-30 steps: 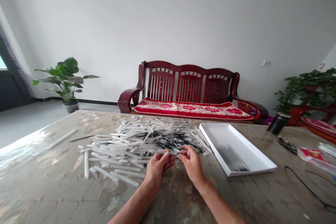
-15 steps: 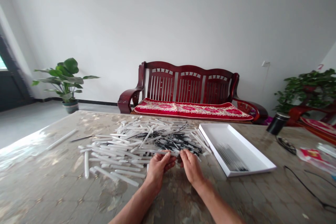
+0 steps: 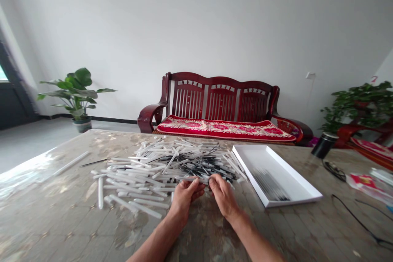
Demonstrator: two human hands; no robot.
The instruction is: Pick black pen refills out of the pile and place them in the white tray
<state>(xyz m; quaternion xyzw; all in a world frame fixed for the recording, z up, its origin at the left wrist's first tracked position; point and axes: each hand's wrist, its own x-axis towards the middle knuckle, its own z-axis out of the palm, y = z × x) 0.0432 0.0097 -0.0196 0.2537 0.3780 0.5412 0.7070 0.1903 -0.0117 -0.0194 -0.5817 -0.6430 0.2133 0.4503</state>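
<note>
My left hand (image 3: 184, 195), closed, pinches a whitish translucent plastic tube (image 3: 201, 179), like a pen barrel, lying level across the fingertips. My right hand (image 3: 223, 196) is closed at the tube's right end, thumb and forefinger pressed together; what they pinch there is hidden. Just beyond both hands spreads a heap of similar white tubes (image 3: 138, 180). Thin black rods (image 3: 204, 166), like pen refills, lie mixed into the heap's right half. To the right of my right hand, a white shallow tray (image 3: 302, 180) contains a row of slim grey, dark-tipped sticks (image 3: 270, 186).
One tube (image 3: 70, 163) and a dark thin rod (image 3: 93, 162) lie apart at the left of the patterned table (image 3: 101, 237). On the right are a black cylinder (image 3: 324, 145), a plastic packet (image 3: 368, 184) and a black cable (image 3: 359, 219). A red wooden bench (image 3: 221, 98) stands behind.
My right hand has shifted slightly left, closing in on the tube's end. The left hand, the heap and the tray look the same.
</note>
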